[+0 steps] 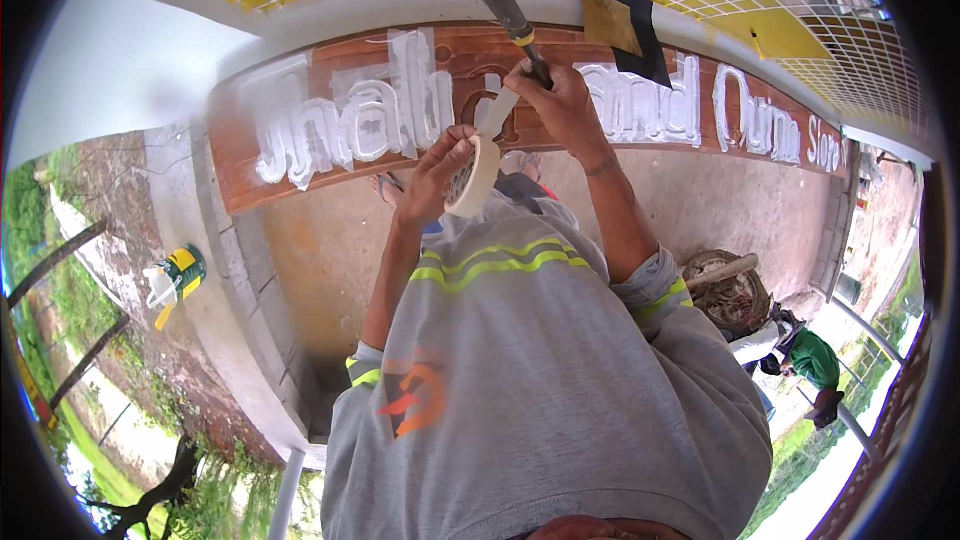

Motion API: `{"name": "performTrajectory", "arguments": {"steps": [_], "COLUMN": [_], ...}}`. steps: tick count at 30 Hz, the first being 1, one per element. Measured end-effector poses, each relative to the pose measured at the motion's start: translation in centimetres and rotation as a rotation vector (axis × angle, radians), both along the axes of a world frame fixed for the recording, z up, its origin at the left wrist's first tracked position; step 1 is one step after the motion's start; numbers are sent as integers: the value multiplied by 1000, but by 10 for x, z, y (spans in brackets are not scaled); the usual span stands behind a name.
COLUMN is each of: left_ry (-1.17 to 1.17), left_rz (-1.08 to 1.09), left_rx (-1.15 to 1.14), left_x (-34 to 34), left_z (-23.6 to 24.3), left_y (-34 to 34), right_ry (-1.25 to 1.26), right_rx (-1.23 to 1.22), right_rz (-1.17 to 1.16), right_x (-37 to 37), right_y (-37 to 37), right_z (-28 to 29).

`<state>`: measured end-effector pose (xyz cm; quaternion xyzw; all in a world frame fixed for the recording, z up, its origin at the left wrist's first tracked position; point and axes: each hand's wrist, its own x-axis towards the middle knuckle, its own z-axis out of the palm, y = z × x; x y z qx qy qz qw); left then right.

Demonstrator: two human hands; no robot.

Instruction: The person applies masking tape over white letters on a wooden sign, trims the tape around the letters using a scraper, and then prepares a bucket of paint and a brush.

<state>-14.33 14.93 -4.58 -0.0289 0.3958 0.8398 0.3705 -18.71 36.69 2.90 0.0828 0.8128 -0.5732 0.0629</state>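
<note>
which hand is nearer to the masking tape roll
Left: the left hand holds the masking tape roll itself, while the right hand is up and to the right, at the far end of the pulled-out strip.

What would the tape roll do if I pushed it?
Stood on edge, the roll would probably wheel away, because it's round. The left hand grips just one side, so it's probably light. The strip looks thin, so likely floppy.

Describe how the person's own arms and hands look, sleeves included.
The left hand and right hand wear no gloves. Grey sleeves with fluorescent yellow-green bands leave the forearms bare. A dark marking shows at the right wrist; whether tattoo or thin band is unclear.
</note>
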Motion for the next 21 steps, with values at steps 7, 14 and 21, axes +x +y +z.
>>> {"name": "performTrajectory", "arguments": {"steps": [7,14,21], "left_ry": [82,493,713], "left_rz": [-28,21,-588], "left_rx": [15,-274,-643], "left_x": [1,-24,-97], "left_z": [-3,5,9], "left_y": [-10,-16,-34], "right_ry": [15,-50,-115], "right_rx": [31,74,142], "right_rz": [-24,-62,-76], "right_x": [8,10,7], "right_y": [6,8,-5], "right_z": [-39,-65,-80]}}
